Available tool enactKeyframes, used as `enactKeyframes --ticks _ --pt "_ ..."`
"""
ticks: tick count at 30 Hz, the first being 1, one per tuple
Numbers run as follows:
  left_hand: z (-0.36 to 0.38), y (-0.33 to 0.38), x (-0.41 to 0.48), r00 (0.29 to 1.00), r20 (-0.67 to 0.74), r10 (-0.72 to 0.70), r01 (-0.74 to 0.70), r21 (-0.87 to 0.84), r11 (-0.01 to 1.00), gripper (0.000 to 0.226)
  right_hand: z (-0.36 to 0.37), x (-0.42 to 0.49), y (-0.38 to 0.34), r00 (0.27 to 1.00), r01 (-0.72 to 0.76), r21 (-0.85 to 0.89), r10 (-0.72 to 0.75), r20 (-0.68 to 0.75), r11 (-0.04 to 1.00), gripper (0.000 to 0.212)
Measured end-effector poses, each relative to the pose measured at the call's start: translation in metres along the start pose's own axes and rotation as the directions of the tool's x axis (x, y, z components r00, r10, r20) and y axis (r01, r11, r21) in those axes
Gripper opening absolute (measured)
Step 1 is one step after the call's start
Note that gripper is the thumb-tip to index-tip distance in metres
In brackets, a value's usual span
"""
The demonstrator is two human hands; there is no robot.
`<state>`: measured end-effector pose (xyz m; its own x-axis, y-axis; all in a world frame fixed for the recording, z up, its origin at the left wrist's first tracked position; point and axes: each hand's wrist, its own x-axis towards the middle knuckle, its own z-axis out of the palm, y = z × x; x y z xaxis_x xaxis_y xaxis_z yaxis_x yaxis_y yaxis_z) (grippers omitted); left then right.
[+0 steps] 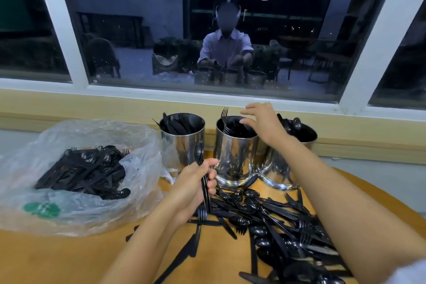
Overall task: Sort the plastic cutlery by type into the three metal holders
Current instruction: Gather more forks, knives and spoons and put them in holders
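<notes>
Over the middle holder (235, 150), already holding forks, your right hand (260, 122) hovers with fingers spread and empty. Your left hand (196, 182) is clamped on a cutlery bundle (205, 188); pull forks singly, dropping them handle-down.

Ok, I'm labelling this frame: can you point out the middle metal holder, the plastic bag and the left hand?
middle metal holder (235, 157): head view, on its shiny front wall.
plastic bag (76, 217): head view, on its clear front.
left hand (196, 182): head view, on the back of the hand, shut on black cutlery.
</notes>
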<state>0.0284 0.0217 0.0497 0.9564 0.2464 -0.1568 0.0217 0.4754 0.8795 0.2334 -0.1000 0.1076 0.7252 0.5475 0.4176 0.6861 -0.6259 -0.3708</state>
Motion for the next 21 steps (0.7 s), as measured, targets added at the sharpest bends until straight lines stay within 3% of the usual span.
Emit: enactKeyframes --ticks 1,3,6,9,11,13,15,16,18,21 --pt "0.002 -0.001 -0.001 1.0 0.03 -0.007 0.008 -0.015 1.0 0.024 0.001 -0.008 -0.004 0.999 0.018 0.014 -0.017 -0.037 1.0 0.032" --pt "0.008 -0.001 -0.003 0.994 0.105 -0.036 0.042 -0.057 0.997 0.024 -0.006 -0.029 -0.02 0.997 0.047 0.229 -0.032 -0.066 0.972 0.031" --pt "0.016 -0.003 -0.009 0.956 0.258 -0.135 0.169 -0.111 0.979 0.027 -0.016 -0.061 -0.041 0.948 -0.137 0.611 -0.075 0.308 0.779 0.029" --pt "0.022 -0.008 -0.013 0.871 0.438 -0.22 0.33 -0.191 0.925 0.022 -0.016 -0.087 -0.043 0.886 -0.208 0.693 -0.167 0.432 0.69 0.022" --pt "0.027 -0.012 -0.016 0.866 0.449 -0.221 0.341 -0.207 0.917 0.018 -0.012 -0.097 -0.04 0.912 -0.227 0.743 -0.131 0.389 0.63 0.016" --pt "0.032 -0.018 -0.014 0.948 0.285 -0.141 0.148 0.0 0.989 0.019 -0.011 -0.103 -0.035 0.956 -0.211 0.755 -0.028 0.291 0.621 0.012" --pt "0.04 -0.025 -0.012 0.993 0.112 0.026 -0.064 0.347 0.936 0.026 -0.014 -0.109 -0.027 0.979 -0.148 0.67 0.009 0.206 0.727 0.011" --pt "0.044 -0.027 -0.011 0.992 0.099 0.073 -0.11 0.447 0.888 0.028 -0.017 -0.111 -0.023 0.981 -0.111 0.591 -0.006 0.192 0.799 0.011" --pt "0.055 -0.031 -0.009 0.987 0.136 0.086 -0.148 0.548 0.824 0.026 -0.03 -0.11 -0.013 0.99 -0.047 0.433 -0.015 0.14 0.9 0.011" --pt "0.063 -0.04 -0.001 0.981 0.151 0.12 -0.192 0.695 0.692 0.026 -0.065 -0.089 0.014 0.981 -0.015 0.284 0.069 -0.181 0.959 0.011"
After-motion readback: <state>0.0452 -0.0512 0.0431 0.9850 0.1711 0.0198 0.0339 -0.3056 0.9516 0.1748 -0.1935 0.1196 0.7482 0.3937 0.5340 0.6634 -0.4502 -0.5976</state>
